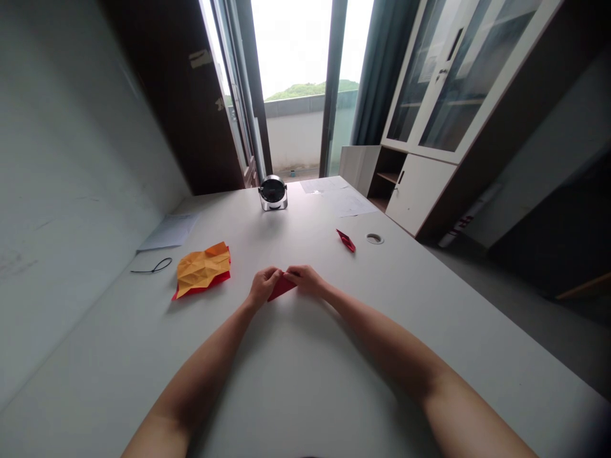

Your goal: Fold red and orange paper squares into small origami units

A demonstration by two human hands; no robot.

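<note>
left side: creased orange-and-red paper sheets [203,270] lay on the white tabletop [305,381]. then left hand [264,284], pinching the left end of a flat folded red paper piece [281,289]. piece sat between both hands, long lower edge slanting up rightward, neither hand clearly nearer. right hand [306,278] gripped its right end. small pointed red folded-paper shape [347,242] lay beyond, farther right.

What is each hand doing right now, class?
Left hand: closed on the folded red paper, gripping its left side.
Right hand: closed on the same paper, at its upper right.
</note>
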